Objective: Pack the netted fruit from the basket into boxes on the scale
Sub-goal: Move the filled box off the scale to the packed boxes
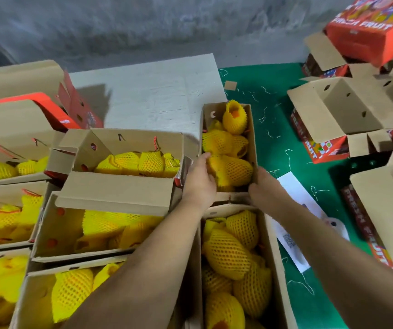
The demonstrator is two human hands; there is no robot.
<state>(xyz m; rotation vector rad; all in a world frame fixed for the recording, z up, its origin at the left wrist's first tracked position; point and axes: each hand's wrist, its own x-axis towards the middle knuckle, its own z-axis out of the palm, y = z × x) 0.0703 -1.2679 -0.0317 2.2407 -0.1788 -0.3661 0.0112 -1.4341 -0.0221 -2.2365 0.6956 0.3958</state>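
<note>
Floor cover: a green mat [274, 119] lies at the right, with thin pale threads scattered on it; a white board [148, 96] lies beside it at the left, under a grey wall.
Filled boxes at left: several open cardboard boxes [110, 233] stand close together, each with fruit in yellow foam nets inside.
Empty cartons at right: open red-and-brown cartons [347, 115] with the words "FRESH FRUIT" stand on the mat, well apart from the hands.
Near box: a long open box [274, 245] just below the hands is full of netted fruit.
Held box: a narrow open box [252, 129] stands at the border of the board and the mat; both hands are at its near end.
Paper: a white sheet [292, 191] lies on the mat, partly under the right forearm.
Netted fruit: the fruit [233, 169] fills the held box; one piece at the far end stands upright.
Left hand: the left hand [199, 179] grips the left wall of the held box, fingers curled over the rim and touching the fruit.
Right hand: the right hand [262, 186] grips the near right corner of the same box.
</note>
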